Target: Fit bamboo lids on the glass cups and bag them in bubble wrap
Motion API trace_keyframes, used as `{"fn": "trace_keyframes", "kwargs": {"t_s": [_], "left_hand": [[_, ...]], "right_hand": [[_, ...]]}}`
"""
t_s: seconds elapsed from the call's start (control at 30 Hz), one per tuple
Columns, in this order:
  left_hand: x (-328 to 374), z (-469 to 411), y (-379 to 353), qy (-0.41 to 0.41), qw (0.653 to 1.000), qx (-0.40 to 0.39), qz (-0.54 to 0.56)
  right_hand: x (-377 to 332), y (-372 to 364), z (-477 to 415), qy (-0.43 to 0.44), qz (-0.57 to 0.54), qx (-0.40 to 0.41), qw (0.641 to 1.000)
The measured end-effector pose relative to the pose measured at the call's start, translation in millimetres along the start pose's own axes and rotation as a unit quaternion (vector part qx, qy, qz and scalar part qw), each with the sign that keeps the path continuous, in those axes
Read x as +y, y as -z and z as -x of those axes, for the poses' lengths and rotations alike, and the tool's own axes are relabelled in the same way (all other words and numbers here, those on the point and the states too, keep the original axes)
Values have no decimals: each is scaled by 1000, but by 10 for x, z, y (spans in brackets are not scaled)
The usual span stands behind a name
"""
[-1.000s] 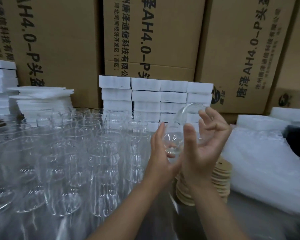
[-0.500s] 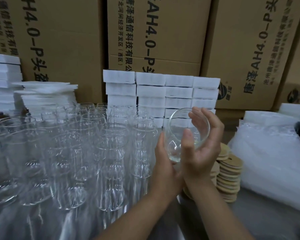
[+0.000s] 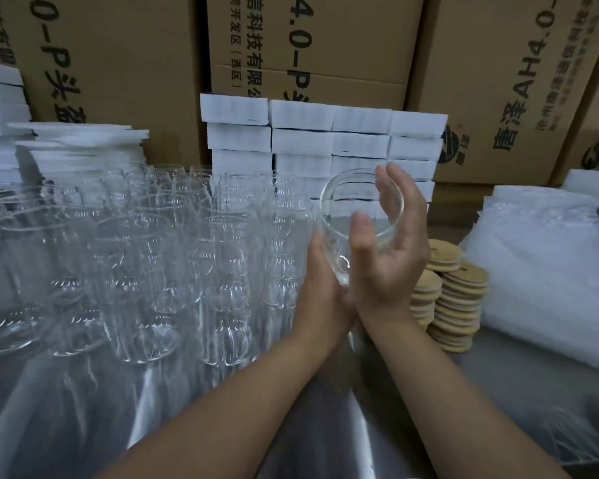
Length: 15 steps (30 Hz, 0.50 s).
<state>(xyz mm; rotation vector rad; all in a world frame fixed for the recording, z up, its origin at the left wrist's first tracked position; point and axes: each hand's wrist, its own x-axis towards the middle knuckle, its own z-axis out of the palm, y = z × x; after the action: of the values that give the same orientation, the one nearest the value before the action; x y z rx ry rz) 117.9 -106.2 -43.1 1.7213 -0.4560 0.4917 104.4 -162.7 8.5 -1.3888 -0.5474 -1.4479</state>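
I hold one clear glass cup (image 3: 343, 212) up between both hands, tilted so its open mouth faces me. My right hand (image 3: 391, 257) grips it, thumb on the near side of the rim and fingers on the far side. My left hand (image 3: 320, 281) presses flat against the cup's lower left side with straight fingers. Just right of my hands, two stacks of round bamboo lids (image 3: 459, 299) sit on the table. A pile of bubble wrap bags (image 3: 550, 267) lies further right.
Several empty glass cups (image 3: 153, 257) stand crowded over the left half of the table. White foam blocks (image 3: 325, 133) are stacked behind them, foam sheets (image 3: 83, 146) at the far left. Large cardboard boxes (image 3: 118, 63) wall off the back.
The cup has come down from pointing up and right and turned its mouth toward me. My right hand has closed round it; my left hand stays against its side.
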Motion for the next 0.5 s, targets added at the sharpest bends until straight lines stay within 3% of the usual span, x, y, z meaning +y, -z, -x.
{"fn": "trace_keyframes", "kwargs": {"t_s": [0.2,0.5], "left_hand": [[-8,-33,0,-8,999,-1,-51],[56,-47,-1,7,998,21,66]], "right_hand": [[5,14,22,-14,-10,-4,1000],[43,19,54,-19,-18,-38,999]]}}
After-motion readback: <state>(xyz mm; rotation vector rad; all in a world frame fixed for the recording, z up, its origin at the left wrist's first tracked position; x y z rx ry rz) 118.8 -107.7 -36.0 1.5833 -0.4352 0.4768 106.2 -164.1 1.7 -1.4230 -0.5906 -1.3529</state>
